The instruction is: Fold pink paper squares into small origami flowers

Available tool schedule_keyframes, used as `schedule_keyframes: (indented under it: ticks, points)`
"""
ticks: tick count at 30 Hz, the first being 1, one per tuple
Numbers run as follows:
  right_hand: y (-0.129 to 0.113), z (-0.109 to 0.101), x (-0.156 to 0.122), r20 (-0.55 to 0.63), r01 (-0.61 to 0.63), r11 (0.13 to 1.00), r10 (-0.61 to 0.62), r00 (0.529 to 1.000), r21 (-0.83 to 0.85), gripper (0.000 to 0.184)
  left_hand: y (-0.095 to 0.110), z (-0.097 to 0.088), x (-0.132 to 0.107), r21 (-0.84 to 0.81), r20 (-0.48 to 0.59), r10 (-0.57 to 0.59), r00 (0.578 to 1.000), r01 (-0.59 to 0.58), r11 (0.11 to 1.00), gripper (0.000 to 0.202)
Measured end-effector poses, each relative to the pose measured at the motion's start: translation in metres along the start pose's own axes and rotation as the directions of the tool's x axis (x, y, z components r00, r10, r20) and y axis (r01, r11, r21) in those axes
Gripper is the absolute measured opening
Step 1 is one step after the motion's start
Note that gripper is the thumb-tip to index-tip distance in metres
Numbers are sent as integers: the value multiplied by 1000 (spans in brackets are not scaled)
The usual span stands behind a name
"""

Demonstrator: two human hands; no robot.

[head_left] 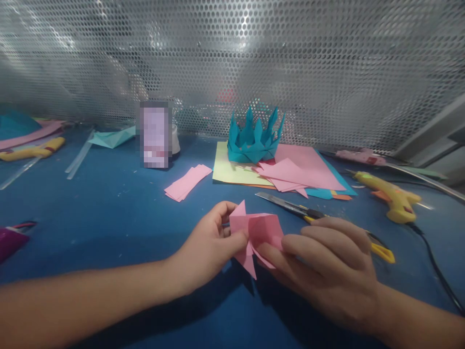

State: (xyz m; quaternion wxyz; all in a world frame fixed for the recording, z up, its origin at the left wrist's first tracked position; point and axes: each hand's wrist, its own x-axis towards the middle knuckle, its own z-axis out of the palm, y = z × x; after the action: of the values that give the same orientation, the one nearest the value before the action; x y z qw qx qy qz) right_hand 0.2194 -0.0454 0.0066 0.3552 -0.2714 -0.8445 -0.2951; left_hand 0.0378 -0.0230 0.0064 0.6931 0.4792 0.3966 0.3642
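Held above the blue table is a folded piece of pink paper (pixel 264 228) with pointed tips at its top and bottom left. My left hand (pixel 214 237) pinches its left side, thumb in front and fingers partly hidden behind. At its right side, my right hand (pixel 327 266) grips a flap between thumb and fingers. A utility knife (pixel 286 204) lies just beyond my right hand, its blade pointing left. Farther back stands a teal folded-paper crown (pixel 253 140) on stacked paper. A small stack of pink paper strips (pixel 189 182) lies beyond my left hand.
Yellow-handled scissors (pixel 383 252) lie partly behind my right hand. A yellow glue gun (pixel 392 196) with a black cord rests at right. A phone (pixel 156 138) stands upright at the back. A perforated metal panel (pixel 203 58) rises behind the table (pixel 109 213).
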Motion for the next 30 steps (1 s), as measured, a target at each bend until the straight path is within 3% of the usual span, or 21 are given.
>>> schedule_keyframes:
  ticks: [18, 25, 30]
  points:
    - [-2, 0, -11, -33, 40, 999, -41, 999, -25, 12, -2, 0, 1, -61, 16, -9, 1000, 10, 998, 22]
    - [-1, -1, -4, -15, 18, 998, -19, 1000, -64, 8, -5, -4, 0, -94, 55, 16, 998, -11, 996, 28]
    - [1, -1, 1, 28, -83, 996, 82, 996, 32, 10, 0, 0, -1, -95, 26, -9, 1000, 12, 995, 28]
